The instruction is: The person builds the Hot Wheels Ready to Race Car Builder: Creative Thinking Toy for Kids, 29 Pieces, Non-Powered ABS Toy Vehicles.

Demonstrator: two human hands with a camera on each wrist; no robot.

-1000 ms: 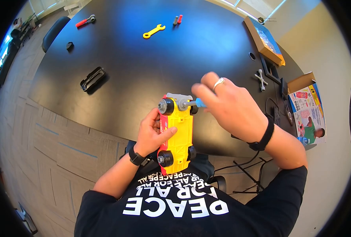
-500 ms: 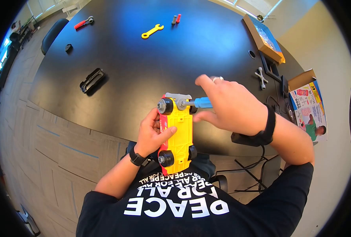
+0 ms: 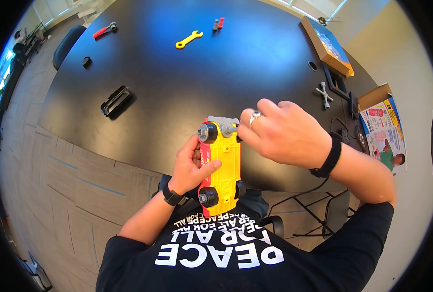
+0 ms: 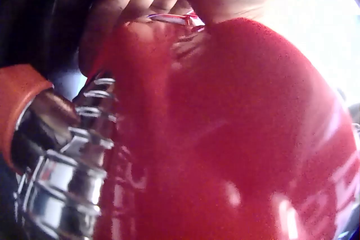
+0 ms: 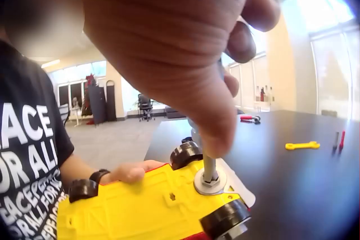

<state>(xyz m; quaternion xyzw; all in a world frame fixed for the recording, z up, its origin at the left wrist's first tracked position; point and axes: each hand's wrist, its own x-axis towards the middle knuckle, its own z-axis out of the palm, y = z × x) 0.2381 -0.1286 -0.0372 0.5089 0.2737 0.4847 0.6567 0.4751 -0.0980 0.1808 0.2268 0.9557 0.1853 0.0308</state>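
A toy car (image 3: 227, 165) is turned so its yellow underside and black wheels show. Its red side lies against the fingers of my left hand (image 3: 189, 168), which grips it with the thumb over the underside. In the left wrist view, the glossy red body (image 4: 242, 122) fills most of the picture, beside silver ribbed pipes (image 4: 67, 189). My right hand (image 3: 289, 131) holds a screwdriver, its blue handle mostly covered by the fingers. The grey shaft (image 5: 210, 168) meets a round grey bolt (image 5: 203, 187) at one end of the underside, between two wheels.
On the dark table lie a yellow wrench (image 3: 189, 40), a red-handled ratchet (image 3: 105, 30), small grey and red pegs (image 3: 221, 23), a black frame-like part (image 3: 115, 101) and a grey cross wrench (image 3: 324, 95). An open tray box (image 3: 326, 46) and a printed box (image 3: 383, 129) stand right.
My right hand opened around the blue screwdriver handle half a second ago, then turned and closed over it again. The left hand and car stay nearly still.
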